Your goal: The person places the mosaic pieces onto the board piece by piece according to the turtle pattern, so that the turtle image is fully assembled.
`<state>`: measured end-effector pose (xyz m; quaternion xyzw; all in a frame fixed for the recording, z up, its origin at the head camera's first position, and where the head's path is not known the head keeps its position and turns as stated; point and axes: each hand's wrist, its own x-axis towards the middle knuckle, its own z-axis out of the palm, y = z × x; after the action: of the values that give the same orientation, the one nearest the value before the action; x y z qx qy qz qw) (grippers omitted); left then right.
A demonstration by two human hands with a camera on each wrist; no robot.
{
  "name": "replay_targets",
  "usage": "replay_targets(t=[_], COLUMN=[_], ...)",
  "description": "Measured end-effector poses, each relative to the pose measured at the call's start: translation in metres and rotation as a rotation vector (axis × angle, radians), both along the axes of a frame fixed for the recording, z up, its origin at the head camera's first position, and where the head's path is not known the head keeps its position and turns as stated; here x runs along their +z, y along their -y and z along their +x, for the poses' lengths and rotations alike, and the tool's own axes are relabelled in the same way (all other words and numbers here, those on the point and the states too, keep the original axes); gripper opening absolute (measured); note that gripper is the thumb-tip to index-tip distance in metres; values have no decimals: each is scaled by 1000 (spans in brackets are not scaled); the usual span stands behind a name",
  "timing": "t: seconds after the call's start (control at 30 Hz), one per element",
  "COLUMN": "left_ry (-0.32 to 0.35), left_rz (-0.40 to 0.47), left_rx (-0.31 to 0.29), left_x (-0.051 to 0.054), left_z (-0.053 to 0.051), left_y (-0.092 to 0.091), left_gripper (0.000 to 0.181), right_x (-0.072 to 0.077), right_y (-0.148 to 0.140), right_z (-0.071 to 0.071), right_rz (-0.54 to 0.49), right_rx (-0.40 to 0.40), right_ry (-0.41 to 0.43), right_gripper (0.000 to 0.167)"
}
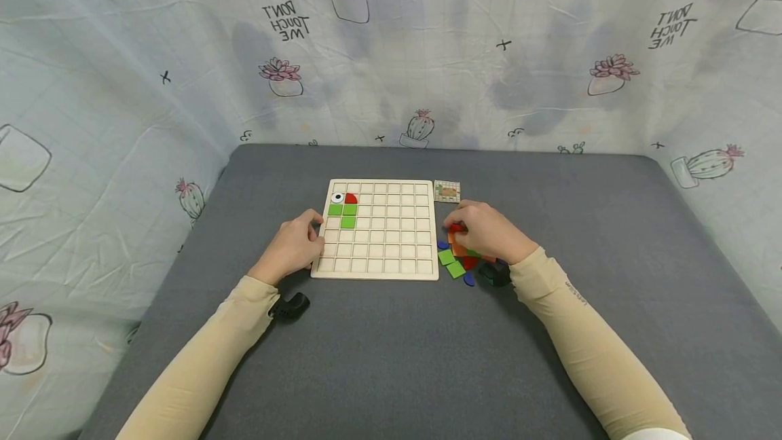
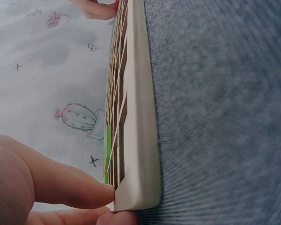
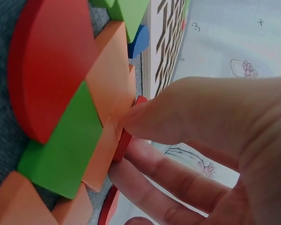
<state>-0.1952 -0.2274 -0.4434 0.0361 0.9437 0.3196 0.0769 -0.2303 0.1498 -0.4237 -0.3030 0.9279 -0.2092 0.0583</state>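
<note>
While the left hand [image 1: 292, 248] pinches the board [image 1: 385, 250] at its left edge, the right hand [image 1: 487, 231] pinches a red piece [image 3: 122, 147] right of the board, where dragging sideways could scatter loose tiles [image 1: 447, 257].

The heap of flat red, orange, green and blue pieces [image 1: 455, 269] is partly covered by the right hand [image 1: 489, 231], so their number cannot be told. From the right wrist, much of the pinched red piece [image 3: 123, 147] is hidden by thumb and fingers, and an orange piece [image 3: 21, 204] is cropped toward eight o'clock. The small square printed card [image 1: 447, 191], at two o'clock from the pale wooden gridded board [image 1: 391, 236], is too tiny to be read. The board's nine o'clock edge is partly hidden by the left hand [image 1: 290, 246]. Dark lettering [image 1: 576, 292] on the right beige sleeve [image 1: 592, 345] cannot be deciphered.
</note>
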Motion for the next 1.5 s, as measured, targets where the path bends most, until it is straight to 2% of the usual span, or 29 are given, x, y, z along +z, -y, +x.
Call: replay_targets(t=[0.73,1.17,1.5], left_ry=[1,-11,-23], left_rz=[3,2,-5], left_rx=[14,0,-7], left_x=[-1,0,1], left_z=[0,2,0], left_y=[-1,0,-1], left_gripper=[39,39,39], right_x=[-2,-5,-2], right_y=[2,3,7], right_z=[0,-1,1], right_rz=[-32,-70,-103], right_rx=[16,28,14], right_ry=[0,-5,-15], right_gripper=[26,25,25])
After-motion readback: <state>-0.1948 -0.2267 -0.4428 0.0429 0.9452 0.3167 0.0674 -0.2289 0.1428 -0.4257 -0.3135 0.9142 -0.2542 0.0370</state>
